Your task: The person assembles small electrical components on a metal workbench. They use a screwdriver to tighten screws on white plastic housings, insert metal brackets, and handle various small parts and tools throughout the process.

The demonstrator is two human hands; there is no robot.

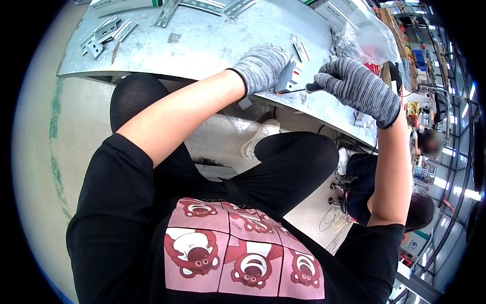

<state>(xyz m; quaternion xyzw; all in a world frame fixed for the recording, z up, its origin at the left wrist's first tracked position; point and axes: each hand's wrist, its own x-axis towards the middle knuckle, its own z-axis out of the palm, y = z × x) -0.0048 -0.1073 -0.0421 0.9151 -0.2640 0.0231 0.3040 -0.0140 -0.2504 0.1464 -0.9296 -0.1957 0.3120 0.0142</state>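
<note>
My left hand (264,66), in a grey knitted glove, is closed on a small grey-and-white boxy device (290,76) with a red mark, which looks like a circuit breaker. It is near the front edge of the metal table (212,43). The glove hides part of its left side. In my right hand (357,88), also gloved, is a screwdriver (313,87) with a dark handle. Its thin shaft points left, and its orange-looking tip is by the device's near end; whether they touch, I cannot tell. Just beyond the device lies a short metal rail piece (302,51).
Short slotted rail pieces (105,31) lie at the table's far left, with longer rails (164,12) at the back. A clear plastic bag (372,43) bulges at the right. Small parts (362,120) sit near the right front edge. Another person (360,182) is at the right.
</note>
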